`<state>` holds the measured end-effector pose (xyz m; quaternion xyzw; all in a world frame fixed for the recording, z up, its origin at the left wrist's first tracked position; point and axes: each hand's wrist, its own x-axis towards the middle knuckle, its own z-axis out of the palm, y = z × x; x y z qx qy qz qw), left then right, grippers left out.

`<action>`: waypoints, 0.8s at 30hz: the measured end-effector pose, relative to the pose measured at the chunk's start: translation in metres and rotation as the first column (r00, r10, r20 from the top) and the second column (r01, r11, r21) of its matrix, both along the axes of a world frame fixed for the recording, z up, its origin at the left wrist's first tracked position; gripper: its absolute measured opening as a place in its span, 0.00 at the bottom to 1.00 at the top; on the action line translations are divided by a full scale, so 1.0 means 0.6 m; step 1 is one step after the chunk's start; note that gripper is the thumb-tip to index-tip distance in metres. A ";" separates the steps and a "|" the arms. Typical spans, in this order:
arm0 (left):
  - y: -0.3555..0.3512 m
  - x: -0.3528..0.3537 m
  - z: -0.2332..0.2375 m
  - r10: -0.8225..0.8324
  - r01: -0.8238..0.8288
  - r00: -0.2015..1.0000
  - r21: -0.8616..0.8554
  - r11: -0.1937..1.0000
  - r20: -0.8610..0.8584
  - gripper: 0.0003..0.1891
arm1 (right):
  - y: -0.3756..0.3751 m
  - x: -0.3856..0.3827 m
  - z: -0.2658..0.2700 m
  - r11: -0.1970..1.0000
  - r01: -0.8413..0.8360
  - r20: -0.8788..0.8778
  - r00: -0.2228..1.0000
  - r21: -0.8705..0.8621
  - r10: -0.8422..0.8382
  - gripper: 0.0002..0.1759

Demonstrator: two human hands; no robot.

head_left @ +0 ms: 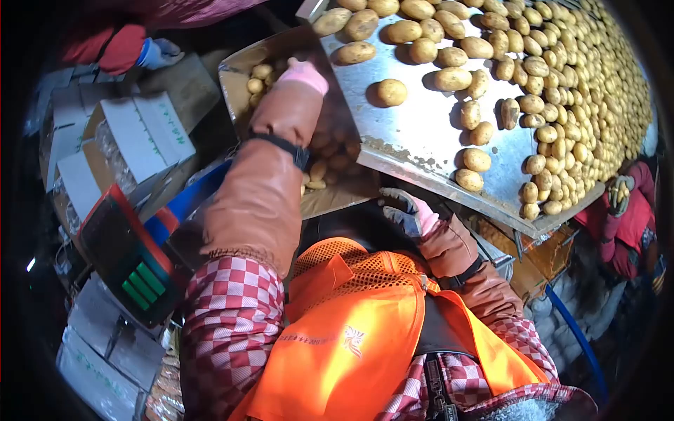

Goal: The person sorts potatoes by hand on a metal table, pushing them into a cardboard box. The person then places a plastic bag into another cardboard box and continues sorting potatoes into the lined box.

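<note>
My left hand (303,73), in a pink glove, reaches into an open cardboard box (344,196) with potatoes in it. Its fingers are mostly hidden, so I cannot see whether they hold anything. Inside the box, potatoes (258,78) show beside the hand and below the forearm. My right hand (411,212), in a pink glove with grey fingers, is by the near right corner of the box, below the metal table's edge. Its fingers are apart with nothing visible in them. Loose potatoes (453,78) lie on the metal table (393,137).
A dense mass of potatoes (583,105) covers the table's right side. At left stand white cartons (147,133) and a dark, red-edged device with a green display (144,286). One person's gloved hand (160,53) is at upper left; another person (628,217) is at right.
</note>
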<state>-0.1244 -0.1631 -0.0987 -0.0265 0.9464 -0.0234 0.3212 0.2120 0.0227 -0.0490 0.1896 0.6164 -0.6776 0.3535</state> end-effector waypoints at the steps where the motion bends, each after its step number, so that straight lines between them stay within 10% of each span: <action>1: 0.007 -0.011 -0.014 -0.029 0.035 0.995 -0.064 0.997 0.095 0.22 | 0.005 0.005 -0.002 0.998 -0.014 -0.002 1.000 0.060 0.014 0.30; 8: -0.037 0.034 -0.017 0.160 -0.149 0.986 0.197 0.969 -0.044 0.25 | -0.005 -0.031 0.055 0.986 -0.158 -0.045 0.986 0.054 0.160 0.30; 12: -0.119 0.173 -0.018 0.592 -0.199 0.752 0.757 0.623 -0.290 0.18 | -0.027 -0.065 0.089 0.933 -0.101 0.046 0.991 -0.347 0.124 0.24; 14: -0.129 0.242 0.046 0.645 -0.362 0.513 0.824 -0.435 0.566 0.14 | -0.043 -0.096 0.112 0.910 -0.102 0.077 0.986 -0.402 0.145 0.24; 15: -0.134 0.276 0.079 0.451 -0.320 0.294 0.532 -0.784 0.843 0.12 | -0.048 -0.116 0.134 0.910 -0.089 0.164 0.972 -0.405 0.168 0.24; 16: -0.120 0.301 0.151 0.461 -0.274 0.201 0.501 -0.821 0.864 0.14 | -0.051 -0.125 0.140 0.859 -0.015 0.196 0.972 -0.511 0.133 0.29; 17: -0.111 0.331 0.171 0.668 -0.262 0.484 0.822 -0.506 0.565 0.17 | -0.047 -0.132 0.094 0.825 0.067 0.300 0.945 -0.561 0.127 0.33; 18: -0.101 0.361 0.191 0.757 -0.112 0.654 0.990 0.088 0.007 0.21 | -0.066 -0.151 0.143 0.872 0.014 0.247 0.961 -0.489 0.124 0.33; 19: -0.092 0.391 0.211 0.673 0.063 0.597 0.862 0.503 -0.437 0.25 | -0.085 -0.168 0.193 0.912 -0.031 0.190 0.975 -0.410 0.118 0.34; 21: -0.063 0.424 0.228 0.668 -0.067 0.708 0.919 0.389 -0.231 0.26 | -0.096 -0.174 0.159 0.875 0.216 0.391 0.920 -0.433 -0.034 0.27; 24: -0.043 0.448 0.275 0.460 -0.095 0.838 0.752 0.653 -0.294 0.28 | -0.121 -0.155 0.120 0.609 0.341 0.323 0.935 -0.716 -0.144 0.23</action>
